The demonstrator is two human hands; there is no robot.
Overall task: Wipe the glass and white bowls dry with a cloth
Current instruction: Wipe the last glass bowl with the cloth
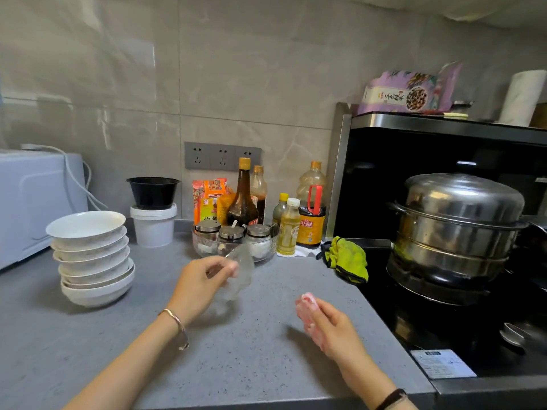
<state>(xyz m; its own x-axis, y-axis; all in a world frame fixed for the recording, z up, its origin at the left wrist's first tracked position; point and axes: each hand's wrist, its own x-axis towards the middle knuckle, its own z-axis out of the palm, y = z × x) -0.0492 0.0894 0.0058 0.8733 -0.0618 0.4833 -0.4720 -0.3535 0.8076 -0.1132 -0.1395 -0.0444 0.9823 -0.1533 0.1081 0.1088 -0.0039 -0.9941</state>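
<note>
The left hand (204, 279) pinches a tilted glass bowl (239, 272) above the worktop (251, 350); the right hand (328, 324) clutches a pink cloth (309, 315). White bowls (91, 255) stack at nine o'clock. Wet glass, thinly gripped, could slip and shatter.

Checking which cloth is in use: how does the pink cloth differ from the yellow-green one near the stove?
The pink cloth is bunched in the right hand, off the counter; the yellow-green cloth lies crumpled at the edge of the stove, untouched. The pink one looks smaller and has no visible trim; the yellow-green one has dark edging. Both are crumpled, not spread flat.
</note>
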